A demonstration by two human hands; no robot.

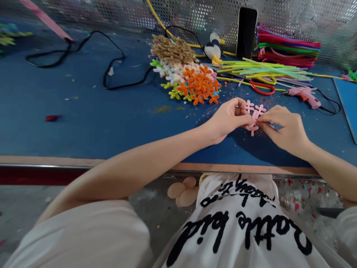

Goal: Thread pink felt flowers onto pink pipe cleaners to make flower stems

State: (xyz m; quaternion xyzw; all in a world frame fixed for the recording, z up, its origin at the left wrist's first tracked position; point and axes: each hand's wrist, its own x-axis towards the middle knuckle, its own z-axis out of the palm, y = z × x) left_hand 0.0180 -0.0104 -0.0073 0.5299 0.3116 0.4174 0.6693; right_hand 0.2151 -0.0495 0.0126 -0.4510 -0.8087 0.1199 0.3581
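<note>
Several small pink flower shapes (253,116) of fuzzy stem are held in a cluster above the blue table, between my two hands. My left hand (230,118) pinches the cluster from the left with thumb and fingers. From the right, my right hand (284,128) has its thumb and forefinger closed on the same cluster. Behind my left hand lies a pile of orange flowers (199,83), with white and yellow-green ones beside it and brown flowers (173,50) at the back.
Red-handled scissors (262,88) lie among yellow and green stems (264,70). A pink glue gun (305,96) is at the right, near a blue board (348,102). A phone (246,32) stands by bundled stems (288,48). A black cord (122,87) crosses the blue table (83,111).
</note>
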